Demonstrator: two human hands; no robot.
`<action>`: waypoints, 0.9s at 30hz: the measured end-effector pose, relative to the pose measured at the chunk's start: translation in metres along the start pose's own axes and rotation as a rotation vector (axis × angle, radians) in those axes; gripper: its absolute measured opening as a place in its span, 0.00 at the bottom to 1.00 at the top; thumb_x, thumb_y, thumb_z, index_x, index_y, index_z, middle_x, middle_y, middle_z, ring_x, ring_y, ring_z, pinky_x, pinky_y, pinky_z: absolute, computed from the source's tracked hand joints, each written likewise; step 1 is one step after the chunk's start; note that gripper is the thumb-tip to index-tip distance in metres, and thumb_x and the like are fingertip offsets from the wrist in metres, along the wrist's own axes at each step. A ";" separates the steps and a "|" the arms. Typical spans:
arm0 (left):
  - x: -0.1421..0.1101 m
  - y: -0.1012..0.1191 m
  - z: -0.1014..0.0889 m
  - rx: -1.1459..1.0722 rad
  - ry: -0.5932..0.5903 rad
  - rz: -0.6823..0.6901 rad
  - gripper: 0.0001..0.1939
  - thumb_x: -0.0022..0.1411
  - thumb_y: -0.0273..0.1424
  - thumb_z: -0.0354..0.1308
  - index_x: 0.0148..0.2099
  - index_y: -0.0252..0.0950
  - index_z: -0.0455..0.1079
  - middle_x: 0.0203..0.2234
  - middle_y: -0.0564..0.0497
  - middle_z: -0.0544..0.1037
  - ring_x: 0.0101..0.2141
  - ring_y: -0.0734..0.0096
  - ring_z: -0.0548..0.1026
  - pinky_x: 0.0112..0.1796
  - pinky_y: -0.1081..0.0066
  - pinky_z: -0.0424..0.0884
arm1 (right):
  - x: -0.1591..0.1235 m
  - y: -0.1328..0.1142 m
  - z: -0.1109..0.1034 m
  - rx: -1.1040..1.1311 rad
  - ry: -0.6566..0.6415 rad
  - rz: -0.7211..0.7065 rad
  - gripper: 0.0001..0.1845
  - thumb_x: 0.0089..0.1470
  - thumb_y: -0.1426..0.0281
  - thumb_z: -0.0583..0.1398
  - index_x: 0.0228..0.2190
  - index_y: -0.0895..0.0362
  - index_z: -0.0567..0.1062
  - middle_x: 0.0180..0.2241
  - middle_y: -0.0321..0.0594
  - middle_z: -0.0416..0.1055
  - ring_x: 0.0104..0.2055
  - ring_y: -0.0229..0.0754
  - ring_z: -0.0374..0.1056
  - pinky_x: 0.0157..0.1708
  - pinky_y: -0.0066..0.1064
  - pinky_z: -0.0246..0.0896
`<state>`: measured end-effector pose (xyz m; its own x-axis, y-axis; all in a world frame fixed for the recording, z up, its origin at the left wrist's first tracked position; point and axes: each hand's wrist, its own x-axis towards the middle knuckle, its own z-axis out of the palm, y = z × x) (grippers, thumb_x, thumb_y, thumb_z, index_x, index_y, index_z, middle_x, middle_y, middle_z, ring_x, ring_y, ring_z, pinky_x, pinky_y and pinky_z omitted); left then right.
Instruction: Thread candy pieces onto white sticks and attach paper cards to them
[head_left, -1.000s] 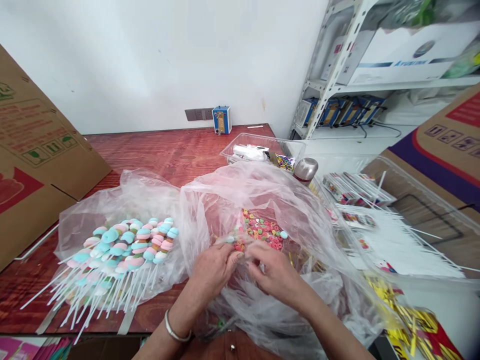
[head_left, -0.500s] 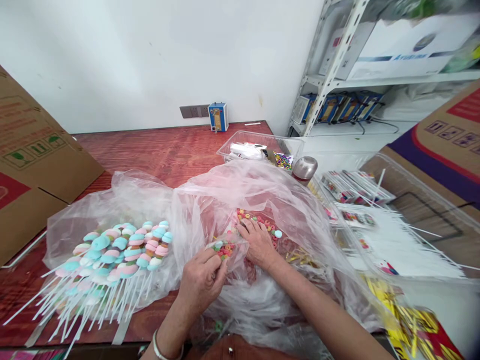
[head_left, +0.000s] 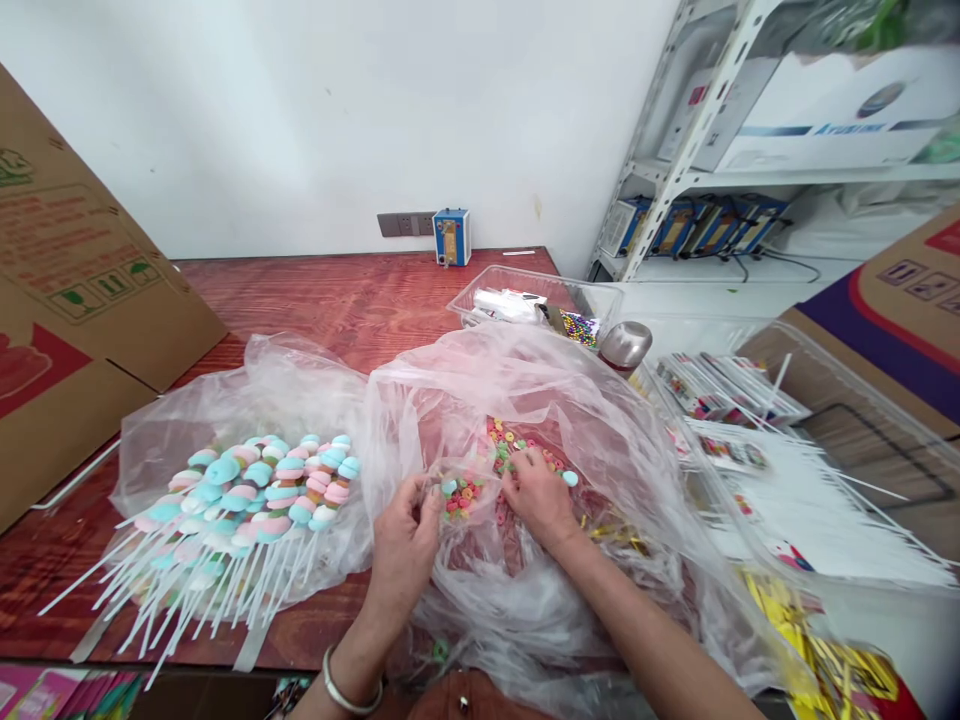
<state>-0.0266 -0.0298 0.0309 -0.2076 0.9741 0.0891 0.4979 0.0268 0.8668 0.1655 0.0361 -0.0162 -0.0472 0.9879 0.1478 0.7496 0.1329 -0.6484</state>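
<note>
Between thumb and fingers, my left hand (head_left: 409, 530) pinches the edge of a small clear plastic bag (head_left: 484, 487) holding colourful ring-shaped candies (head_left: 460, 503). My right hand (head_left: 541, 498) is just right of it, its fingers curled down among loose ring candies (head_left: 510, 438); what they hold is hidden. A pale blue round piece (head_left: 571, 479) lies beside that hand. Under and around both hands spreads a large crumpled clear plastic sheet (head_left: 480, 365). At the left, twisted pink, blue and white marshmallow sticks (head_left: 255, 490) lie piled on another plastic bag (head_left: 300, 370).
A cardboard box (head_left: 97, 260) stands at the left of the red wooden table (head_left: 322, 290). Behind the sheet are a clear tray (head_left: 484, 275) and a metal cup (head_left: 627, 343). At the right, a plastic bin (head_left: 825, 510) holds white sticks, near gold ties (head_left: 832, 650).
My right hand's fingers have curled from lying flatter over the candies. My left hand has turned, its thumb and fingertips now upward at the bag's edge. The view has shifted slightly left.
</note>
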 end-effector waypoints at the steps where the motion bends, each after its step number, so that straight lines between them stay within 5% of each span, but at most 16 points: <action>1: 0.004 0.005 0.002 -0.085 -0.024 -0.018 0.15 0.67 0.41 0.50 0.42 0.36 0.71 0.27 0.53 0.75 0.27 0.70 0.72 0.31 0.71 0.68 | 0.004 0.001 -0.003 0.076 0.025 0.039 0.04 0.53 0.71 0.55 0.27 0.55 0.68 0.33 0.41 0.68 0.36 0.43 0.64 0.37 0.32 0.60; 7: 0.024 0.047 0.019 -0.524 -0.189 -0.164 0.16 0.63 0.45 0.55 0.38 0.37 0.68 0.22 0.57 0.70 0.21 0.76 0.67 0.24 0.75 0.65 | 0.022 -0.018 -0.046 0.607 0.073 0.258 0.08 0.53 0.62 0.52 0.27 0.52 0.61 0.17 0.24 0.52 0.16 0.34 0.49 0.16 0.25 0.48; 11: 0.022 0.050 0.031 -0.650 -0.263 -0.274 0.17 0.60 0.47 0.58 0.36 0.37 0.66 0.18 0.61 0.63 0.16 0.80 0.59 0.19 0.78 0.60 | 0.023 -0.059 -0.079 0.891 0.064 0.300 0.13 0.52 0.57 0.53 0.29 0.53 0.62 0.20 0.26 0.57 0.17 0.31 0.51 0.14 0.21 0.45; 16: 0.010 0.042 0.039 -0.598 -0.191 -0.297 0.18 0.62 0.47 0.55 0.33 0.37 0.65 0.16 0.62 0.60 0.15 0.81 0.57 0.17 0.80 0.54 | 0.017 -0.096 -0.063 1.428 0.140 0.346 0.09 0.49 0.64 0.60 0.27 0.54 0.64 0.22 0.26 0.61 0.18 0.29 0.53 0.15 0.20 0.46; 20: 0.007 0.045 0.042 -0.767 -0.164 -0.402 0.16 0.61 0.47 0.55 0.35 0.38 0.64 0.14 0.63 0.58 0.12 0.82 0.52 0.13 0.79 0.49 | 0.004 -0.091 -0.033 1.183 0.238 0.147 0.07 0.54 0.66 0.59 0.29 0.54 0.66 0.24 0.28 0.63 0.23 0.32 0.59 0.24 0.24 0.58; 27: 0.013 0.039 0.047 -0.822 -0.063 -0.376 0.16 0.60 0.46 0.56 0.35 0.38 0.62 0.17 0.62 0.61 0.14 0.81 0.57 0.16 0.79 0.54 | -0.018 -0.072 -0.020 0.520 0.096 -0.165 0.04 0.54 0.73 0.57 0.33 0.56 0.72 0.33 0.37 0.71 0.37 0.42 0.66 0.39 0.33 0.61</action>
<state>0.0294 -0.0055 0.0430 -0.1767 0.9447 -0.2764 -0.3568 0.2002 0.9125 0.1261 0.0071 0.0429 -0.0582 0.9420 0.3304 0.3113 0.3316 -0.8906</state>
